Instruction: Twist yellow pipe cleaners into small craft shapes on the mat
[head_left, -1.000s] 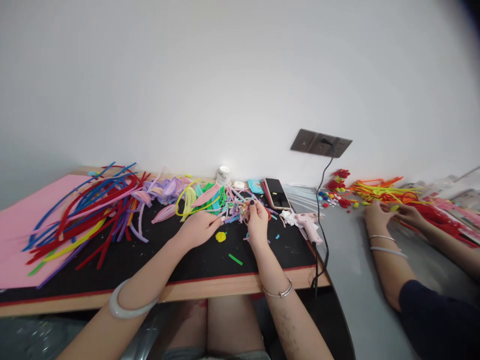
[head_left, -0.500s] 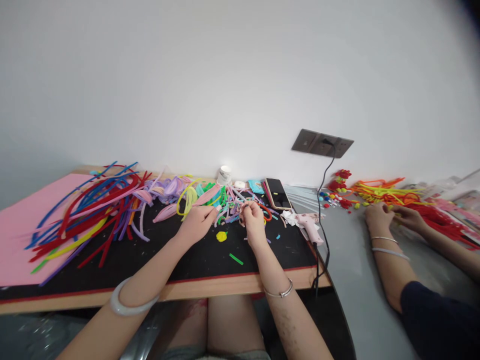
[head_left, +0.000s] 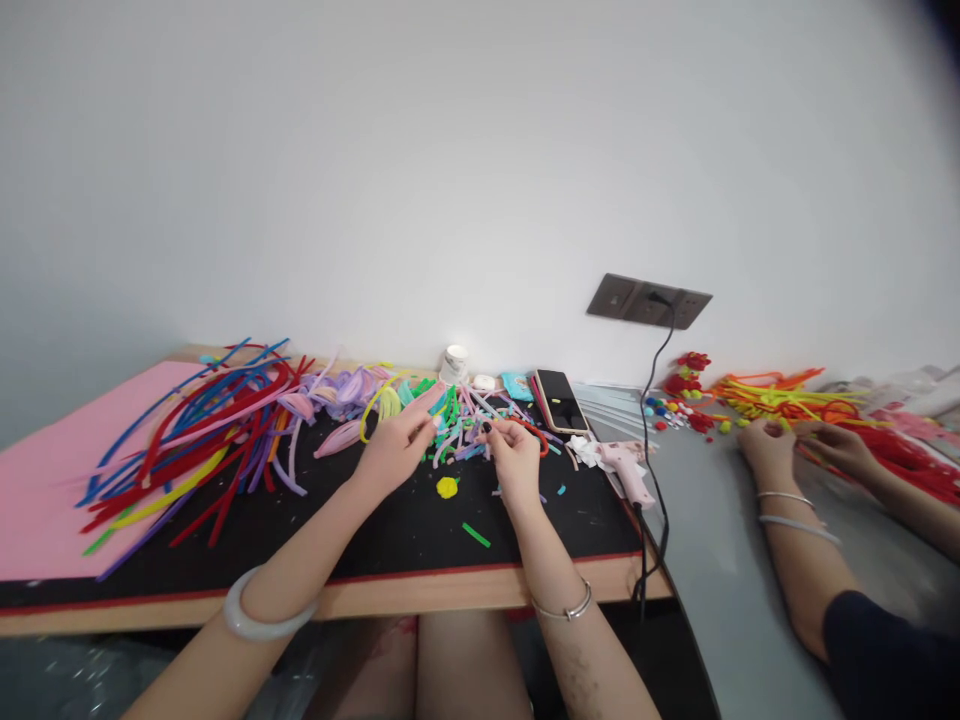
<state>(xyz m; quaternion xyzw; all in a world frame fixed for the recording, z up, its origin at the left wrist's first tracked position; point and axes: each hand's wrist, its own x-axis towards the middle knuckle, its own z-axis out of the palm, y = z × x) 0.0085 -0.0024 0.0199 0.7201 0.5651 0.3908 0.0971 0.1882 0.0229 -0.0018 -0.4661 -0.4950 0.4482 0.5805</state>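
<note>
My left hand [head_left: 396,450] hovers over the black mat, thumb and fingers drawn together. A small pale spot shows at its fingertips; whether that is a held piece or a nail I cannot make out. Opposite it, my right hand [head_left: 516,458] pinches a tiny black piece [head_left: 487,427] between thumb and forefinger. Behind both hands lies a heap of short cut pipe cleaner pieces [head_left: 457,436] in mixed pastel colours. A yellow fuzzy round shape [head_left: 448,488] with a green tip rests on the mat between my wrists, and a short green strip [head_left: 476,535] is nearer the edge.
Long pipe cleaners [head_left: 187,440] spread over pink board at left. A paper cup [head_left: 453,364], a phone [head_left: 561,402] and a pink glue gun [head_left: 628,474] with its cord stand behind and right. A co-worker's hands [head_left: 772,452] handle small pieces at the adjoining grey table.
The view has shifted slightly, so the table sits a little lower and further right. My right fingers have turned, showing the black piece more plainly. My left hand stays near the same spot.
</note>
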